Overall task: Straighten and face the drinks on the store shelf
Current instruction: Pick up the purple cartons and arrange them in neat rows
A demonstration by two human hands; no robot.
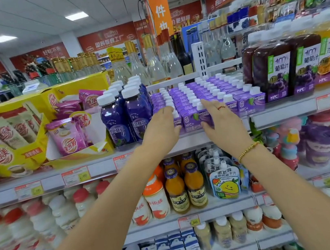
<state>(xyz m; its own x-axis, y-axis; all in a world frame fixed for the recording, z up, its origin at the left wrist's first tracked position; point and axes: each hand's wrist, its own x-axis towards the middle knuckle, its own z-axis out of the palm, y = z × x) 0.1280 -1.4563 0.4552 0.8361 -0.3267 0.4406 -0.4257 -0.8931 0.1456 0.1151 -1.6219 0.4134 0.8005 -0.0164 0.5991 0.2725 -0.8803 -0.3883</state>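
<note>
The fingers of the left hand lie straight and close together on the white caps at the left end of the front row of purple cartons. Those of the right hand are also straight and grip nothing, resting over a front carton just to the right with the thumb against its face. The cartons stand in tight rows on the shelf, running back beyond the fingertips, with purple bottles just left of the left fingers and dark grape juice bottles further right, past more cartons.
</note>
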